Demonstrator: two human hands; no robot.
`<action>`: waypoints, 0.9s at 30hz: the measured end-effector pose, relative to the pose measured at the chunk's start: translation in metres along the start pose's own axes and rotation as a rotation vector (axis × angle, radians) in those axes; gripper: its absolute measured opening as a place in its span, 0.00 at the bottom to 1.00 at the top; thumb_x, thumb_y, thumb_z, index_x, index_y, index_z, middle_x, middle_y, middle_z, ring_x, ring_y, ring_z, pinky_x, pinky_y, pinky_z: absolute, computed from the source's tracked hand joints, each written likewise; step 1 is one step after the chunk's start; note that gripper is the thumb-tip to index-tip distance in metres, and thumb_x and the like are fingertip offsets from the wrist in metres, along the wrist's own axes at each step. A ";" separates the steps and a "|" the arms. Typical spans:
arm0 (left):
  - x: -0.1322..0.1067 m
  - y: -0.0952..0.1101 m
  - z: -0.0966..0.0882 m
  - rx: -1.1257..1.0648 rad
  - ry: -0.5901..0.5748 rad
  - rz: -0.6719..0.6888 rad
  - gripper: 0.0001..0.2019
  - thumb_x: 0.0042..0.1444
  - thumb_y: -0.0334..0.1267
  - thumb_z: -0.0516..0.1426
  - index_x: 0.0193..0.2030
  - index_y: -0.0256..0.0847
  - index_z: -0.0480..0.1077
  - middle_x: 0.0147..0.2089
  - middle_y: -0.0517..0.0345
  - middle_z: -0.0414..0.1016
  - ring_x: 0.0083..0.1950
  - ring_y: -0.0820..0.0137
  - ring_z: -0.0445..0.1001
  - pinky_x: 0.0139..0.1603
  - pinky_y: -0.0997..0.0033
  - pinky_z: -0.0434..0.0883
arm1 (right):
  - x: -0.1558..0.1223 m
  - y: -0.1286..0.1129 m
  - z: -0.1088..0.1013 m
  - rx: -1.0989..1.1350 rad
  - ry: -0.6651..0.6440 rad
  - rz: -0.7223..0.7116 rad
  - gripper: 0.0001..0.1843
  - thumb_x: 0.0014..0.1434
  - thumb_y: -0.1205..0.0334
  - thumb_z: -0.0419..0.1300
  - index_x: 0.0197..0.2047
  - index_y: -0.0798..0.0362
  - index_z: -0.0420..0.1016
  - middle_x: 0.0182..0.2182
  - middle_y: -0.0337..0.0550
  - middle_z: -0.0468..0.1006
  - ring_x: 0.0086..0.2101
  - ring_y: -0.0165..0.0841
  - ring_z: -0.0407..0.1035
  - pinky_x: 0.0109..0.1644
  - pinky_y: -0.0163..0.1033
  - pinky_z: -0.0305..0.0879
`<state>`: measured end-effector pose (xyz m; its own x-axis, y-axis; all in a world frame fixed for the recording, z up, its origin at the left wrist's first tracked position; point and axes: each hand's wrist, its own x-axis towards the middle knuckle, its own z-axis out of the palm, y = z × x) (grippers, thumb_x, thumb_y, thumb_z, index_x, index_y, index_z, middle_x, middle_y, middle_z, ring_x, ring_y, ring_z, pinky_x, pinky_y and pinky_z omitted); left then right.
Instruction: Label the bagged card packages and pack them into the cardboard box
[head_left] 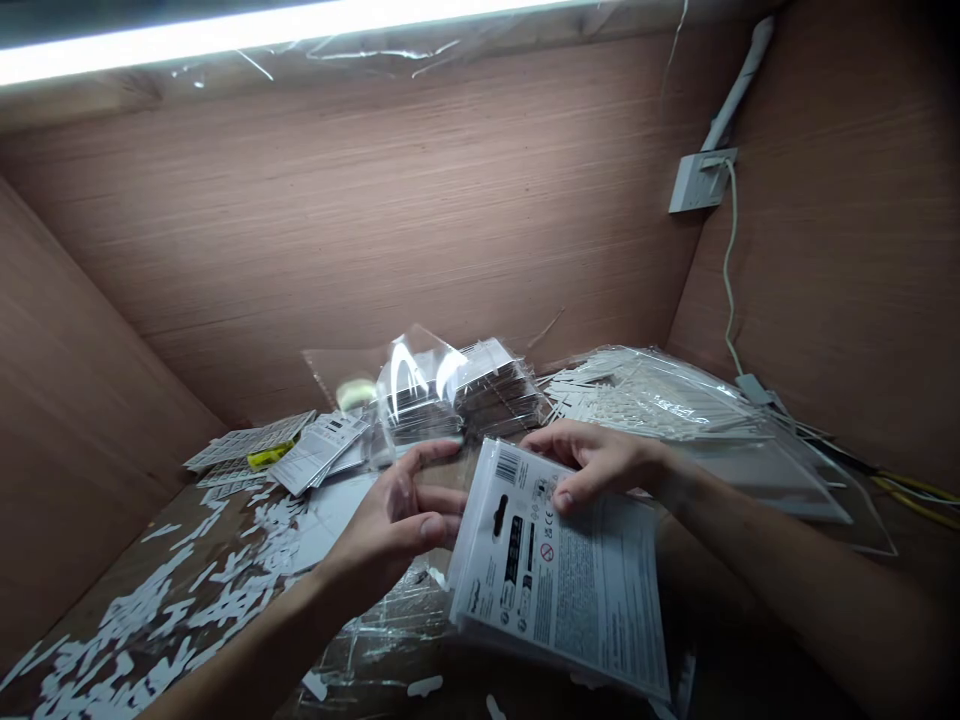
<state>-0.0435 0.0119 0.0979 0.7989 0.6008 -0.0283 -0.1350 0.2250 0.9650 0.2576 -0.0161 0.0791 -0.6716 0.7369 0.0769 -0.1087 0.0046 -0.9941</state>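
Observation:
My right hand (607, 460) grips a stack of printed backing cards (592, 600) at its upper edge, thumb on top and fingers behind. The top card has dense text, a barcode, a hang slot and warning symbols. Clear plastic seems to stick out around the stack's edges. Beside the stack's left edge, my left hand (401, 515) is open with its fingers spread. Its middle fingertips reach the card edge, and I cannot tell whether they touch it. Behind my hands stand piles of cards in clear sleeves (495, 385).
White hang-slot cutouts (142, 610) litter the table at left. A yellow tool (270, 455) lies on printed sheets (240, 445). Thin white strips (600, 390) and clear plastic sheets (757, 470) are at right. A white outlet box (701, 180) with a cable (729, 270) hangs on the wooden wall.

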 end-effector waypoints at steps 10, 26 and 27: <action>0.008 -0.032 0.014 -0.020 0.202 -0.110 0.25 0.53 0.35 0.72 0.57 0.33 0.75 0.44 0.41 0.86 0.43 0.55 0.86 0.46 0.58 0.81 | 0.015 0.021 -0.003 -0.062 0.080 0.172 0.27 0.55 0.53 0.75 0.53 0.57 0.77 0.43 0.47 0.84 0.40 0.37 0.81 0.44 0.42 0.78; 0.017 -0.023 0.001 -0.233 0.541 -0.072 0.22 0.46 0.25 0.72 0.49 0.37 0.75 0.33 0.57 0.81 0.31 0.71 0.80 0.28 0.77 0.76 | 0.038 0.050 0.155 -2.198 0.786 -0.133 0.30 0.65 0.65 0.55 0.66 0.75 0.68 0.58 0.79 0.77 0.54 0.66 0.75 0.56 0.69 0.73; 0.016 -0.019 0.001 -0.249 0.542 -0.075 0.21 0.46 0.25 0.72 0.47 0.37 0.75 0.32 0.58 0.80 0.28 0.74 0.78 0.25 0.80 0.73 | 0.042 0.049 0.148 -2.242 0.760 -0.158 0.27 0.66 0.68 0.53 0.64 0.76 0.69 0.56 0.79 0.78 0.52 0.63 0.77 0.54 0.66 0.75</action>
<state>-0.0271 0.0161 0.0790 0.4075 0.8674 -0.2856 -0.2754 0.4149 0.8672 0.1156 -0.0849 0.0454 -0.4028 0.6760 0.6171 0.8856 0.1175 0.4494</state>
